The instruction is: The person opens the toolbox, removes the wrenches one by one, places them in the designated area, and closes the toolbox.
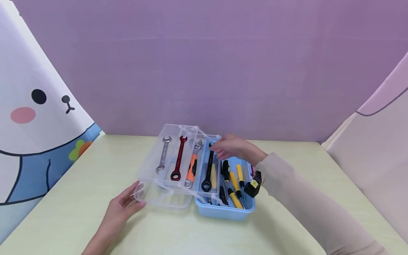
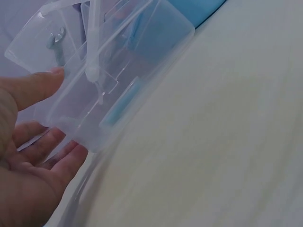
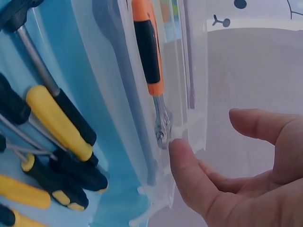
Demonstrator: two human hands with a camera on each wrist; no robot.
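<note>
Leftmost, the left hand [image 1: 122, 205] lies on the pale green table [image 1: 63, 212] with its fingers straight and relaxed, their tips touching the near left corner of the clear plastic fold-out tray [image 1: 165, 166] of a light blue plastic toolbox [image 1: 223, 210]. On that tray lie, from left to right, a silver open-end spanner [image 1: 162, 155], a red ring spanner [image 1: 178, 158] and an orange-and-black handled adjustable wrench [image 1: 192, 166]. Further right, a black combination spanner [image 1: 208, 170] rests in the tray part over the blue box. Above its far end the right hand [image 1: 232, 148] hovers at the tray's far edge, fingers loosely extended and holding nothing. Below it, yellow-and-black handled screwdrivers [image 1: 234, 184] lie in the blue box, with a black-and-yellow tape measure [image 1: 253, 187] at their right.
</note>
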